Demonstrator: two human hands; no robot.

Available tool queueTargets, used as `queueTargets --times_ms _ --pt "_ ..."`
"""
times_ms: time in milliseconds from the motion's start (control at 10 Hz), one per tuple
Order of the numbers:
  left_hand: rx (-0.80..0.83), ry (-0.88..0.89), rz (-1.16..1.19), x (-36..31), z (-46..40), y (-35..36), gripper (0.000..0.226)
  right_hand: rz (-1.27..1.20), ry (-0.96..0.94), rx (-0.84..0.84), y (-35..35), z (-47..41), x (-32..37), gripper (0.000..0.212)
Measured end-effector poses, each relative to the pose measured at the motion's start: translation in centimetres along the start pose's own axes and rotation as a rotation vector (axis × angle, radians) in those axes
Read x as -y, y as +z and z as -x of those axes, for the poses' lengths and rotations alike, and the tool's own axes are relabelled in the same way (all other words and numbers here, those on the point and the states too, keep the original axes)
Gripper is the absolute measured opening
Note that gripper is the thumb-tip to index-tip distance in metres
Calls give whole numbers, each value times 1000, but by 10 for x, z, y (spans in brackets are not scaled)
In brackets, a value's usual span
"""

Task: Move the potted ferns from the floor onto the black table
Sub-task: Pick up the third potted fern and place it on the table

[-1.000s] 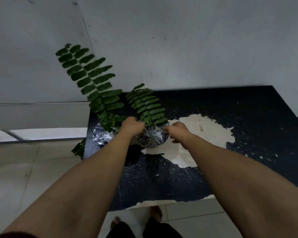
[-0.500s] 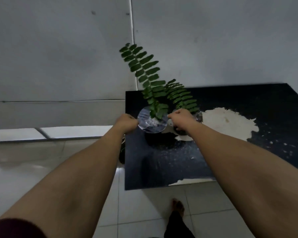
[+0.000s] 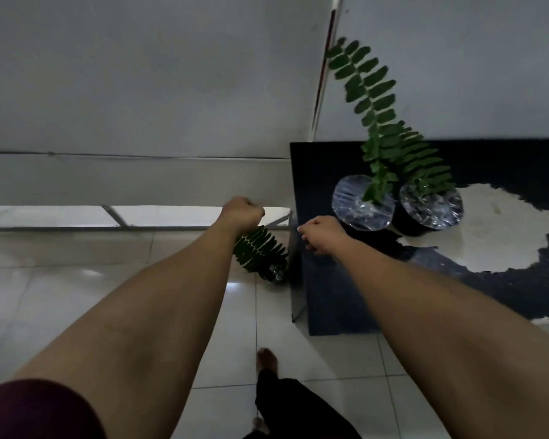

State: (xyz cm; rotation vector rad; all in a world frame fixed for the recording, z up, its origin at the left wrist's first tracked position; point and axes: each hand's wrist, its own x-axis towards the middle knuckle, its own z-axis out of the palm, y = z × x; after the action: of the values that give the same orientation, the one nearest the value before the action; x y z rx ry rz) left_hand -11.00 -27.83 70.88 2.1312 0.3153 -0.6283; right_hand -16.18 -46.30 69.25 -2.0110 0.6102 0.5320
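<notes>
Two potted ferns stand side by side on the black table (image 3: 336, 293) near its far left corner. The left pot (image 3: 362, 207) carries a tall frond, the right pot (image 3: 431, 210) a shorter one; both have shiny plastic over the top. A third potted fern (image 3: 262, 253) sits on the floor against the table's left side, partly hidden by my left forearm. My left hand (image 3: 243, 213) hovers above that floor fern, fingers curled, holding nothing. My right hand (image 3: 322, 234) is over the table's left edge, fingers loosely bent, empty, just left of the pots.
A large pale worn patch (image 3: 501, 229) marks the tabletop right of the pots. Grey walls (image 3: 140, 90) rise behind, with a ledge and a bright strip along the floor. Glossy white tiles (image 3: 45, 296) cover the floor. My bare foot (image 3: 267, 359) is below, near the table's front corner.
Both hands have let go of the pots on the table and pulled back to the left. The view has swung left, showing the fern on the floor.
</notes>
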Motion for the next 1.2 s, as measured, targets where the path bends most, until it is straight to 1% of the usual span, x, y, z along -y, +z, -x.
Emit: queueTargets --times_ms 100,200,300,400,500,600,700,800,900,1000,1100,1200 --pt "-9 -27 5 19 -35 -23 27 -7 37 35 33 -34 19 11" --pt "-20 -69 36 41 -68 -42 30 31 52 68 65 -61 32 10" --pt "-1 -142 39 69 -103 -57 24 54 64 118 100 -88 35 7" --pt "41 -194 11 103 -139 -56 21 46 192 118 133 -116 18 19" --pt "92 -235 -26 147 -187 -40 36 28 295 91 174 -154 -18 27" --pt "153 -271 -25 199 -236 -7 39 43 388 89 217 -196 -64 34" --pt "226 -276 -24 251 -275 34 39 39 462 60 257 -238 -112 44" --pt "264 -283 -30 296 -313 82 36 31 512 16 292 -275 -153 51" --pt "277 -312 2 343 -352 129 36 53 523 11 323 -318 -189 52" --pt "295 -308 33 384 -392 171 37 39 495 -39 340 -368 -218 51" --pt "325 -275 24 418 -432 209 37 13 454 -109 350 -427 -259 50" --pt "409 -207 -60 441 -463 243 32 29 430 -235 349 -467 -289 51"
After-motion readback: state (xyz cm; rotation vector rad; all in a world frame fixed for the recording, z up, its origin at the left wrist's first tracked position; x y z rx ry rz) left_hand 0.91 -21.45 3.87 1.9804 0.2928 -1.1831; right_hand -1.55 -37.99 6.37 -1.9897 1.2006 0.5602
